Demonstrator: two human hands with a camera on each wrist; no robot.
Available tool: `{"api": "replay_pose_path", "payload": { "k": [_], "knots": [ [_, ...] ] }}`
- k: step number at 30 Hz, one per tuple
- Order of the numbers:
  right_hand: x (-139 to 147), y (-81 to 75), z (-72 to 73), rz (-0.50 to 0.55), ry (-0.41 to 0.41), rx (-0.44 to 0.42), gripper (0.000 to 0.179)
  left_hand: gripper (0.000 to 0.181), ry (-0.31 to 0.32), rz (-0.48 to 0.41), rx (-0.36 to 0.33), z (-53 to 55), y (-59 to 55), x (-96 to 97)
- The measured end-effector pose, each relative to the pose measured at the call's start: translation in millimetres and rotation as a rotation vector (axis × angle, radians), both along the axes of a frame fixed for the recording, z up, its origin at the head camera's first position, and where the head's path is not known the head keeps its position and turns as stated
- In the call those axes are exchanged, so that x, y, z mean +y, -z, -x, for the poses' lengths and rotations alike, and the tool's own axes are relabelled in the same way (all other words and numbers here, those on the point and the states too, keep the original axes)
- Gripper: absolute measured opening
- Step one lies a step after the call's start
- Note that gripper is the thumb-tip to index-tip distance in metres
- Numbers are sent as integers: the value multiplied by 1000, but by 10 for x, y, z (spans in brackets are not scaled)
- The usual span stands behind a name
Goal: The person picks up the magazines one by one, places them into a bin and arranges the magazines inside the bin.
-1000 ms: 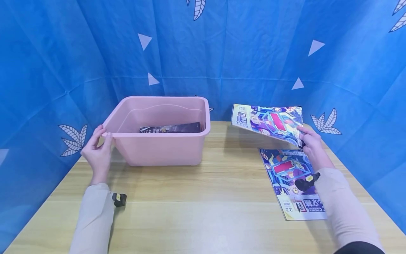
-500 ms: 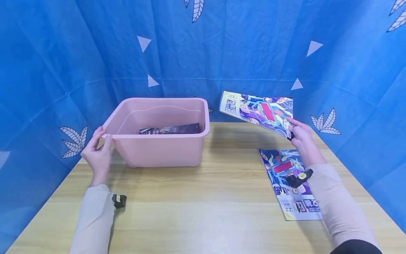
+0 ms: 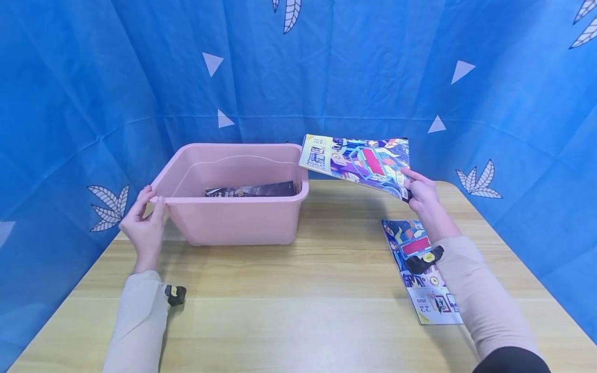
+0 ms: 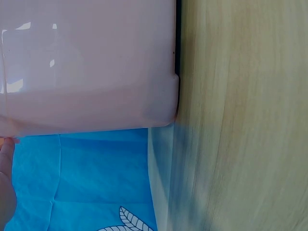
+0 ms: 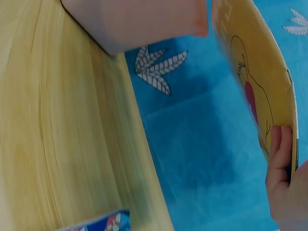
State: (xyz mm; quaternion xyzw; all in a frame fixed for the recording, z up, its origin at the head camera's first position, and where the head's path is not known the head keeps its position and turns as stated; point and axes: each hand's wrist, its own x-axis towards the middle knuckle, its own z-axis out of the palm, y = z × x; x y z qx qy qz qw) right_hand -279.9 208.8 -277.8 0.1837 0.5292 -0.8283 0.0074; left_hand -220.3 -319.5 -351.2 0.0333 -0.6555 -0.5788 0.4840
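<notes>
Right hand (image 3: 423, 191) pinches the raised magazine (image 3: 356, 161) (it extends leftward); left hand (image 3: 143, 224) grips the pink bin (image 3: 235, 223).

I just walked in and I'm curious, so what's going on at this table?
A person's right hand holds a colorful magazine in the air above the table, one end near the right side of the pink bin. The left hand grips the bin at its near left corner. A dark printed item sits inside the bin, and a second magazine lies on the table, partly hidden by the right sleeve.
</notes>
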Motion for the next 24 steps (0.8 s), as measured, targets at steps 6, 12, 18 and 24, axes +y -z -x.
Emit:
{"api": "replay_pose_path", "payload": {
  "k": [6, 12, 18, 24],
  "knots": [
    [-204, -27, 25, -35, -33, 31, 57, 26, -5, 5, -4, -7, -20, 13],
    [-437, -67, 55, -56, -49, 40, 53, 26, -8, 7, -6, -11, -27, 15],
    [-667, -126, 76, -69, -78, 52, 53, 26, -6, 7, -12, -6, -25, 7],
    [-861, -177, 96, -65, -104, 73, 47, 27, -10, 9, -13, 10, -15, -3]
  ]
}}
